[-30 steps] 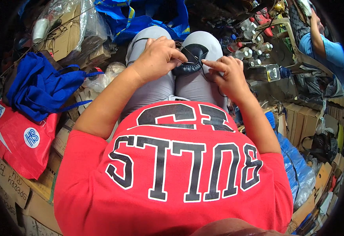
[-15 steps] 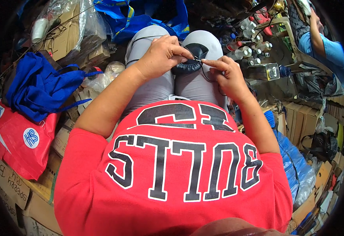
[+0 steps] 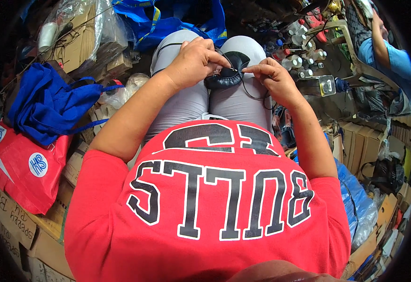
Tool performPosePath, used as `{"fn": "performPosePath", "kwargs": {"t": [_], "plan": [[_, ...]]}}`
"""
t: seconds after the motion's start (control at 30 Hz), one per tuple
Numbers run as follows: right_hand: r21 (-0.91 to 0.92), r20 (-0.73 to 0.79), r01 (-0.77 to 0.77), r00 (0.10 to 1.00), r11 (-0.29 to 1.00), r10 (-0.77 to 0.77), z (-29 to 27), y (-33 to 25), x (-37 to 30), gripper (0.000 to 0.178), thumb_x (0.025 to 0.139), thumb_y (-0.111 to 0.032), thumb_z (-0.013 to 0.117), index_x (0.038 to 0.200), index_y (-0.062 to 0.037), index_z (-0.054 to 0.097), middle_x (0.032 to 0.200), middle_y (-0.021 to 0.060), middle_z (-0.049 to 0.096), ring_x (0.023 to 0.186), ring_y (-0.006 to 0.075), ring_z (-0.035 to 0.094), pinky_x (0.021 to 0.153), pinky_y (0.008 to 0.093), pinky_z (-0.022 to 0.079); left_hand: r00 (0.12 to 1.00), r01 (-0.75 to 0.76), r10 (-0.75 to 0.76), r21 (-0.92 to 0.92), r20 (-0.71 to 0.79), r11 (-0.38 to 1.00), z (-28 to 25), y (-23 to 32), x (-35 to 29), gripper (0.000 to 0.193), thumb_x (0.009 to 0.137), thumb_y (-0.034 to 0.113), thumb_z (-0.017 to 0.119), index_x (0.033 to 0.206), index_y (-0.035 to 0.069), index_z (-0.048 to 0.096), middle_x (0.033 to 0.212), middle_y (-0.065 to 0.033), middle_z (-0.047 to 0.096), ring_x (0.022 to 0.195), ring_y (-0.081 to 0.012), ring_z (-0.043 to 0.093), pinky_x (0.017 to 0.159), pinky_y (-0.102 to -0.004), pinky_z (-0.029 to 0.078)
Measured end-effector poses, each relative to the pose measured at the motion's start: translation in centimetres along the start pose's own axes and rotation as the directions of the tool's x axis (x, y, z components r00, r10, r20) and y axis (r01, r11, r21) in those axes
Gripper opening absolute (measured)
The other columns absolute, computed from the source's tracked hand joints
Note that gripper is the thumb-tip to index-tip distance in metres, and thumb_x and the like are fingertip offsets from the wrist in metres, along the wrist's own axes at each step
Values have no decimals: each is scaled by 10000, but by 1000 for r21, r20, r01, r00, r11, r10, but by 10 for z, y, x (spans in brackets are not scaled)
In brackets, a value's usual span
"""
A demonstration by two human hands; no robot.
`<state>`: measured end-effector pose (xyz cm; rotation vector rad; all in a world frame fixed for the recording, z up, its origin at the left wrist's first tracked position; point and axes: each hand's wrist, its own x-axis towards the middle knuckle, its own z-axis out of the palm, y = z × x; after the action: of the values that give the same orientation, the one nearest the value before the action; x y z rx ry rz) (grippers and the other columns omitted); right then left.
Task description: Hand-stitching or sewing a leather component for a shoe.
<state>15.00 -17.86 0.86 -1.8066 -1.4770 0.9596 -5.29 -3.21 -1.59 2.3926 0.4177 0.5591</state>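
On my lap, against the thighs of my grey trousers, lies a black leather shoe (image 3: 225, 82) with a puckered seam along its edge. My left hand (image 3: 194, 62) is closed at its far left side, index finger and thumb pinched near a tiny bright sliver, too small to name. At the shoe's right edge my right hand (image 3: 277, 80) is closed too, index finger stretched toward the seam and the other fingers curled. A thin dark cord (image 3: 251, 94) loops from the shoe below my right fingers. What lies inside both pinches is largely hidden.
A blue bag (image 3: 177, 26) lies beyond my knees. Left are a blue cloth bag (image 3: 50, 101), a red bag (image 3: 31, 169) and cardboard boxes (image 3: 12, 216). Several bottles (image 3: 304, 58) stand at right, near a chair frame (image 3: 349, 44) and another person's blue sleeve (image 3: 398, 61).
My hands have drawn slightly apart at the seam. The right hand has shifted a little right, and more of the shoe shows between my fingertips.
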Motion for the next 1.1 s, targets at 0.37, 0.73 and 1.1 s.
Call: {"fn": "performPosePath", "kwargs": {"t": [0.37, 0.73, 1.1], "plan": [[118, 150, -24, 989, 993, 6, -7, 11, 10, 450, 727, 103, 528, 1046, -156, 714, 780, -2, 481, 767, 119, 498, 733, 223, 425, 981, 61, -21, -203, 194, 977, 4, -5, 20, 188, 708, 58, 714, 871, 148, 739, 710, -22, 536, 766, -194, 513, 684, -312, 429], [198, -21, -34, 999, 980, 39, 10, 5, 3, 268, 800, -47, 673, 1060, -111, 692, 739, -23, 550, 730, 63, 496, 667, 218, 433, 932, 346, -267, -380, 247, 858, 7, 4, 10, 200, 744, 12, 676, 942, 44, 691, 750, -18, 596, 703, -106, 534, 651, -261, 439], [-84, -85, 62, 994, 995, -69, 11, -2, 16, 110, 770, -92, 724, 793, -9, 655, 777, 1, 615, 831, 89, 521, 752, 235, 426, 986, 145, -128, -175, 107, 974, 14, 7, 21, 90, 705, 74, 728, 759, 48, 661, 755, -46, 610, 721, -154, 590, 657, -279, 466]]}}
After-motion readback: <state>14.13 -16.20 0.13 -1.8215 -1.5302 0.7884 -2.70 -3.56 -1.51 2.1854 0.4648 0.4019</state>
